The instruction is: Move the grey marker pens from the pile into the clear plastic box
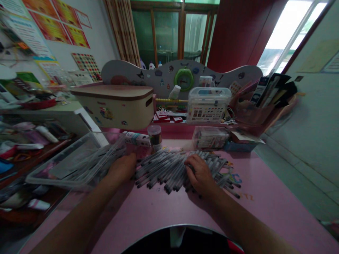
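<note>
A wide heap of clear pens (pixel 161 169) with dark tips lies across the pink desk, most of them slanting the same way. On the heap's right part rests my right hand (pixel 200 174), its fingers curled around some of the pens. My left hand (pixel 124 167) is at the heap's left end, beside a clear plastic bin (pixel 58 181); its fingers are mostly turned away and blurred. More pens (pixel 90 164) lie loosely inside that bin, which is tilted at the desk's left edge.
Behind the heap stand a small patterned box (pixel 136 138), a clear round jar (pixel 155 135) and a clear box of pens (pixel 210 137). A lidded cream storage box (pixel 113 109) and a handled clear case (pixel 209 106) sit farther back. Cluttered shelves (pixel 34 141) flank the left side.
</note>
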`<state>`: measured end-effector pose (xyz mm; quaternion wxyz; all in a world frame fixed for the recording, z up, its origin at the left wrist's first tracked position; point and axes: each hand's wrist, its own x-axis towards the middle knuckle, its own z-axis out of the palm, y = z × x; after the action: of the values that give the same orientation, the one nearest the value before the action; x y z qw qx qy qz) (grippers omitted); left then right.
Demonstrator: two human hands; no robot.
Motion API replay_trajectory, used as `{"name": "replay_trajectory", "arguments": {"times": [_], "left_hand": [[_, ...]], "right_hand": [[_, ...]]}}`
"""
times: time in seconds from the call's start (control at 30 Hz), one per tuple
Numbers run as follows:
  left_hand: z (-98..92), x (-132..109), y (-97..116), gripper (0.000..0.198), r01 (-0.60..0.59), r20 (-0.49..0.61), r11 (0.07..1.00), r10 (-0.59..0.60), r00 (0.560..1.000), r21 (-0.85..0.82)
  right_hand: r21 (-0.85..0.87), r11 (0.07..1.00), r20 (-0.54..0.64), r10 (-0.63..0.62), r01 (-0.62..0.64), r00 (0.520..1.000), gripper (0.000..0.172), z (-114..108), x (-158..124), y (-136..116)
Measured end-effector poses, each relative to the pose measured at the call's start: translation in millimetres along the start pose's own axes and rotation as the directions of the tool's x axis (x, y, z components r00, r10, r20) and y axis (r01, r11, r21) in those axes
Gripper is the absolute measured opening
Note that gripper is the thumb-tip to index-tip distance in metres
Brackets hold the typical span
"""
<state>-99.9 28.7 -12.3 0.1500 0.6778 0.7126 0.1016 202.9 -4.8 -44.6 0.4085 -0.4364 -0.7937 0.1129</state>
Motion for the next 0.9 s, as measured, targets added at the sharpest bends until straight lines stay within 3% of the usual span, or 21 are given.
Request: {"name": "replay_trajectory", "arguments": {"times": [0.2,0.27,0.5,0.7,0.83,0.9], "left_hand": [[0.7,-3.6,2.9,0.010,0.047,-0.017,0.990,-0.045,0.999,0.134],[2.3,-3.8,2.8,0.005,0.042,-0.047,0.991,-0.036,0.998,0.127],[5.5,3.3,1.7,0.016,0.056,-0.114,0.998,-0.054,0.992,0.011],[-6.3,-7.6,20.3,0.017,0.026,0.005,0.965,-0.028,1.000,0.261],[-22.8,-26.1,35.7,0.028,-0.004,-0.071,0.909,0.037,0.997,0.417],[-29.3,-36.7,47.6,0.027,-0.080,-0.120,0.872,0.157,0.980,0.484]], "right_hand": [[0.029,0.999,0.028,0.026,-0.027,0.999,0.016,0.8,-0.1,-2.6],[0.037,0.999,0.031,0.026,-0.028,0.999,0.016,0.5,-0.1,-3.1],[0.036,0.999,0.030,0.023,-0.024,0.999,0.016,0.7,0.2,-1.6],[0.039,0.999,0.027,0.018,-0.019,0.999,0.016,1.7,-1.4,-0.7],[0.042,0.999,0.012,0.019,-0.020,1.000,0.016,1.6,-1.9,-2.0],[0.039,0.999,-0.040,-0.005,0.007,0.999,0.022,1.4,-2.7,-4.6]]}}
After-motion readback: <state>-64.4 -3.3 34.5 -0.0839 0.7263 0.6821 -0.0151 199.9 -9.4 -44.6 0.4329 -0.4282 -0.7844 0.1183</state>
